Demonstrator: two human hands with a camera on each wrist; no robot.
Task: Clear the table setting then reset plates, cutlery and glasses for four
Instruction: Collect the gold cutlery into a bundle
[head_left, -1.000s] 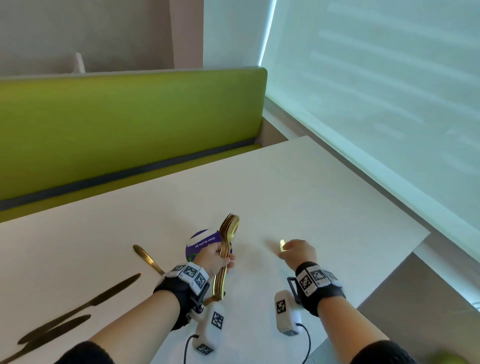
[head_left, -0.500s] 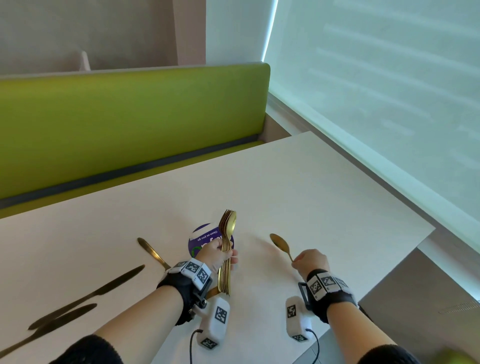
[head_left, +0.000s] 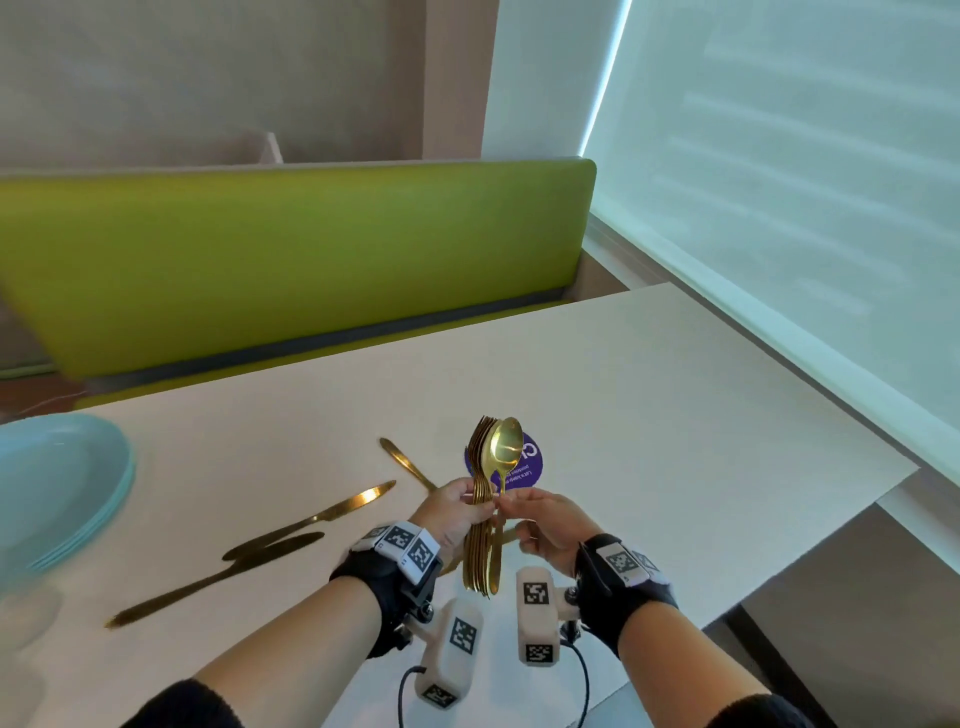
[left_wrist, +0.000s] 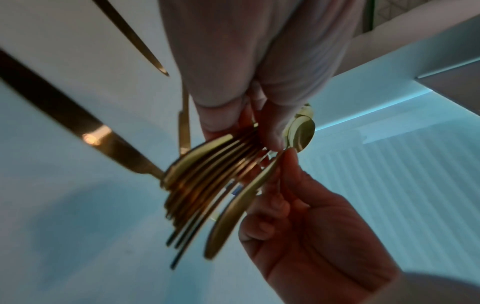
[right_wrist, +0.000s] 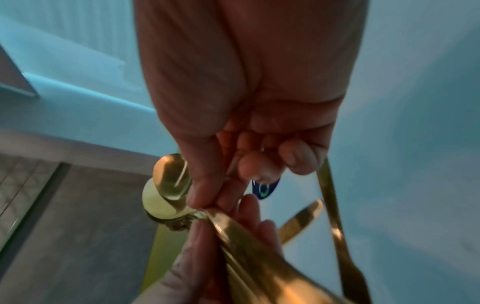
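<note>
My left hand (head_left: 462, 506) grips an upright bundle of gold cutlery (head_left: 480, 519) by the middle of the handles, above the white table (head_left: 675, 415). My right hand (head_left: 524, 512) pinches the handle of a gold spoon (head_left: 501, 449) and holds it against the front of the bundle, bowl up. In the left wrist view the handles (left_wrist: 205, 181) fan out below my fist, and the spoon's handle (left_wrist: 233, 211) lies beside them. The right wrist view shows the spoon bowl (right_wrist: 168, 185) next to my thumb. Three gold knives (head_left: 337, 512) (head_left: 275, 543) (head_left: 408, 465) lie on the table to the left.
A stack of pale blue plates (head_left: 57, 483) sits at the table's left edge. A round purple sticker (head_left: 530, 467) lies on the table behind the cutlery. A green bench (head_left: 291, 260) runs along the far side, and a window with a blind (head_left: 779, 182) is on the right.
My right hand lifted the spoon off the table and brought it left to the bundle in my left hand. The view turned left, bringing the blue plates into sight.
</note>
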